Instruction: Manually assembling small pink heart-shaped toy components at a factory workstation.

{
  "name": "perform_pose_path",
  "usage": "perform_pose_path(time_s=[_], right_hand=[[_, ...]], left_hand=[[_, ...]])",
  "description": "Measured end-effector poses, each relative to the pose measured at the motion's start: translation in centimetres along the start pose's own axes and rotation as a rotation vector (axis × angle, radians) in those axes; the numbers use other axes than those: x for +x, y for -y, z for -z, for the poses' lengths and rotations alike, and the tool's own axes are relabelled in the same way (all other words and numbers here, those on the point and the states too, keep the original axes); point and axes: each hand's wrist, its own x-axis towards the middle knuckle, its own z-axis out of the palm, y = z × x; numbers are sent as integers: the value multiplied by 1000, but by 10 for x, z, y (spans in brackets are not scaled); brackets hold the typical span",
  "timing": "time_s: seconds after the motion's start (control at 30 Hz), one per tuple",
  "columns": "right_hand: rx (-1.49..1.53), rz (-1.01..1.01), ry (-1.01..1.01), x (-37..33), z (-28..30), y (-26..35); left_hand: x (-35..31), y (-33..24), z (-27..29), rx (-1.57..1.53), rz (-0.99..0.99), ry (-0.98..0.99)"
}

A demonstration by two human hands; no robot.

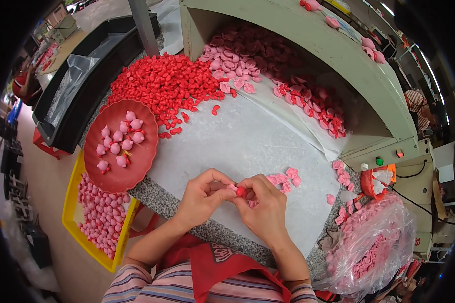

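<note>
Over the front of the paper-covered table, my two hands meet, both closed in a pinch. My left hand (201, 198) has a small pink piece (231, 187) at its fingertips, largely hidden. Touching it is a small glossy red bean-shaped piece (241, 192), pinched by my right hand (264, 208). A bit of pink shows under the right fingers; I cannot make out whether it is held. Just beyond the right hand lie several loose pink shell-like pieces (286, 179) on the white paper (212, 144).
A heap of red pieces (162, 81) lies at the back left. Left are a red dish (98, 166) of pink-and-red figures and a yellow tray (72, 222) holding many more. A grey-green machine housing (308, 35) arches over pink and red pieces. A plastic bag (389, 237) stands right.
</note>
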Motion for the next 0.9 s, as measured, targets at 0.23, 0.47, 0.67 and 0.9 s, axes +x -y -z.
perform_pose_path(time_s=[0.23, 0.47, 0.67, 0.9], right_hand=[[-27, -64, 1, 3, 5, -6], [-156, 158, 13, 13, 11, -16], [-133, 223, -68, 27, 8, -53], [-170, 74, -286, 113, 28, -107]], left_hand=[[11, 7, 0, 3, 20, 3], [20, 1, 2, -37, 74, 116], [50, 25, -6, -38, -2, 91], [141, 34, -35, 118, -43, -69]])
